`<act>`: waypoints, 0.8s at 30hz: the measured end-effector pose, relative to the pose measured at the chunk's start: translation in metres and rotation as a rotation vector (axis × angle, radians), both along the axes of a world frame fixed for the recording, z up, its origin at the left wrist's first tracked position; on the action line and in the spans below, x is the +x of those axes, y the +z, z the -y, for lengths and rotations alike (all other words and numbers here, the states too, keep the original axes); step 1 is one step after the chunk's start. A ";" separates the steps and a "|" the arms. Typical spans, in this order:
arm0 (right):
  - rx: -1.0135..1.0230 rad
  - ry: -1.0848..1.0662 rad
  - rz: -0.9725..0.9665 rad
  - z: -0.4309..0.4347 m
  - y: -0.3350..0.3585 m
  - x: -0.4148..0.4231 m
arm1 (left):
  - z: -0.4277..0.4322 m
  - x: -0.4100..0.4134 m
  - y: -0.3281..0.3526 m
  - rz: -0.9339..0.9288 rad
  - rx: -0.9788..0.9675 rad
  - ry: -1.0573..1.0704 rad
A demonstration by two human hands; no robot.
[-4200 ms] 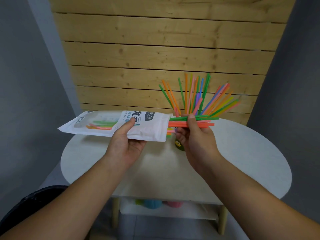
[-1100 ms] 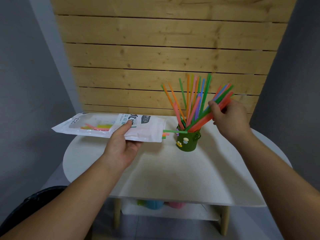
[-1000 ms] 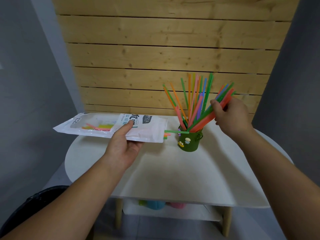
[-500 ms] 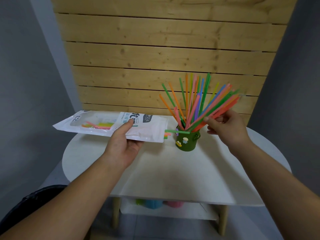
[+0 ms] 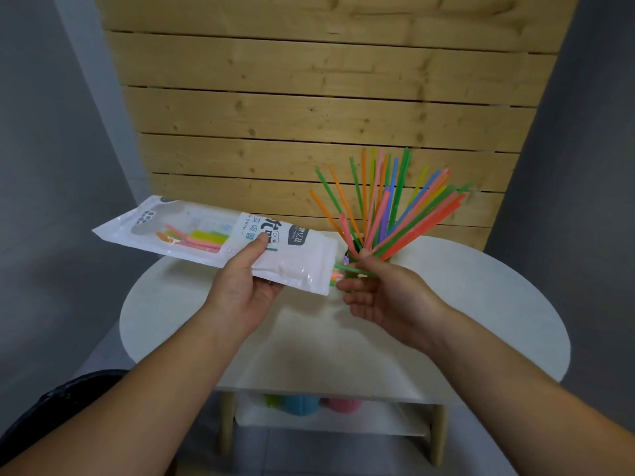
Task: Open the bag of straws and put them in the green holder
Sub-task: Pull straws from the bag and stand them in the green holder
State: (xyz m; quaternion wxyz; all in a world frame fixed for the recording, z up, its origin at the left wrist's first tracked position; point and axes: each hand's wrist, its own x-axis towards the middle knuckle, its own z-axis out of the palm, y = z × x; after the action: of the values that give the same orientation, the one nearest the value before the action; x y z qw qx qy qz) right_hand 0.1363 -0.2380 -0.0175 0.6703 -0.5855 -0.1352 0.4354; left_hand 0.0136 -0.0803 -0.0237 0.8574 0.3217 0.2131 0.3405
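Grips the straw bag (image 5: 206,231) in the left hand (image 5: 240,290), thumb on top, above the table's (image 5: 481,304) left edge. Has dropped the right hand (image 5: 388,297) from the fanned straws (image 5: 388,207) to the bag's mouth, fingers loosely curled by a protruding green straw (image 5: 345,268); grip unclear. Mostly hides the green holder (image 5: 353,278) near the far edge.

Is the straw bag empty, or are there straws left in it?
Not empty: straws show through the clear window of the bag, and a few tips poke out of its open end.

The white oval table (image 5: 481,304) on pale wooden legs bears a dark green holder (image 5: 353,275), largely hidden, near its far edge.
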 end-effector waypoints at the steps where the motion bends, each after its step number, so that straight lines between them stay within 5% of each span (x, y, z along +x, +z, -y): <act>1: 0.026 0.006 -0.002 -0.002 0.000 -0.003 | 0.001 0.000 0.000 -0.003 0.025 0.000; 24: 0.038 -0.032 0.075 -0.001 0.002 -0.003 | 0.002 -0.001 0.002 0.015 0.055 -0.028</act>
State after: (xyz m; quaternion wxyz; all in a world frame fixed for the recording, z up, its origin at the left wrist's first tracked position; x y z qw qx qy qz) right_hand 0.1332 -0.2365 -0.0152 0.6827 -0.5905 -0.1591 0.3999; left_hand 0.0126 -0.0825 -0.0220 0.8545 0.3455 0.1925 0.3367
